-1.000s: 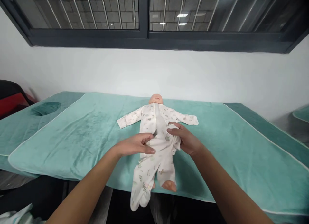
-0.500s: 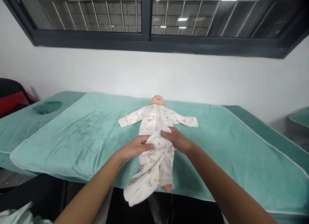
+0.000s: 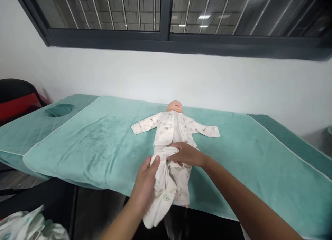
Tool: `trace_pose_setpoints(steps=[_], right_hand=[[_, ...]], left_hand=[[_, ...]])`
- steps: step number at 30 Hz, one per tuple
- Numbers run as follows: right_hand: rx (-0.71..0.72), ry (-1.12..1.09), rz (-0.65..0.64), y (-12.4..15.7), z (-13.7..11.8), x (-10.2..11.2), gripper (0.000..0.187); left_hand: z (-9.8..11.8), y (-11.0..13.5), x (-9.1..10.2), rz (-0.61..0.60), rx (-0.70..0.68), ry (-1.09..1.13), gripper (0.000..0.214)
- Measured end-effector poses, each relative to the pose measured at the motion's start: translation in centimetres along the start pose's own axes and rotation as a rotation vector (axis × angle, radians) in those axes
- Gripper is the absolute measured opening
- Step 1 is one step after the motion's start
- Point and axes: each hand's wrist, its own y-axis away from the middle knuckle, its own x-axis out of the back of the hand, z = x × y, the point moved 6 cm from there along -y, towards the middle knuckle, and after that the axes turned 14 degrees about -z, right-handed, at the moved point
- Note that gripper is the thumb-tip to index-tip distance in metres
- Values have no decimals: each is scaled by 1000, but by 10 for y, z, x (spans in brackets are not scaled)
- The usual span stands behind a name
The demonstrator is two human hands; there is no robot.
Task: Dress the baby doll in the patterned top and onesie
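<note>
A baby doll [image 3: 174, 106] lies face up on the bed, its head toward the wall and its arms spread. It wears a white printed jacket [image 3: 164, 127], parted at the front. White printed baby trousers [image 3: 166, 190] are over its lower body, one leg of them hanging loose toward the bed's near edge. My left hand [image 3: 146, 179] is closed on the cloth at the side of the trousers, thumb on top. My right hand [image 3: 185, 154] grips the bunched waistband at the doll's belly, its fingertips partly hidden in the cloth.
A green plush cover [image 3: 77, 140] spreads over the bed, with a face hole [image 3: 59, 110] at the left end. Behind stands a white wall under a dark window frame [image 3: 166, 41]. A black and red chair [image 3: 19, 102] is at left, and crumpled printed cloth [image 3: 32, 226] lies lower left.
My left hand has turned more upright and moved down the trousers' side. My right hand has shifted onto the waistband, baring more of the jacket's lower edge. The view has shifted slightly.
</note>
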Motion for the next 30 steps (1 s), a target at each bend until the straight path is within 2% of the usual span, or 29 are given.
trace_pose_setpoints(steps=[3,8,11,13,16,19,21,23,26,30], right_hand=[[-72,169,10,-2,-5,-7,13],[-36,439,57,-8,-16,-16,18],[-34,537,70,-10,-15,-19,13],[-33,573,16,-11,-14,-23,10],[-29,627,-69,-8,-15,-25,12],[12,567,-162,-4,-17,-26,7],[0,459,-185,-1,-15,-26,19],[-18,353,-115,2,-10,-22,28],[-5,202,71,9,-1,-17,26],[-12,70,180,14,9,-16,29]], left_hand=[[-29,37,-2,153,40,204,50],[-73,76,14,435,128,302,44],[-85,82,34,509,89,190,44],[-88,78,46,528,50,91,45],[-92,67,57,502,62,-32,42],[-87,53,57,419,63,-147,38],[-80,46,54,352,33,-224,38],[-70,39,52,289,15,-285,39],[-48,18,53,168,-8,-379,41],[0,-31,57,38,-99,-543,47]])
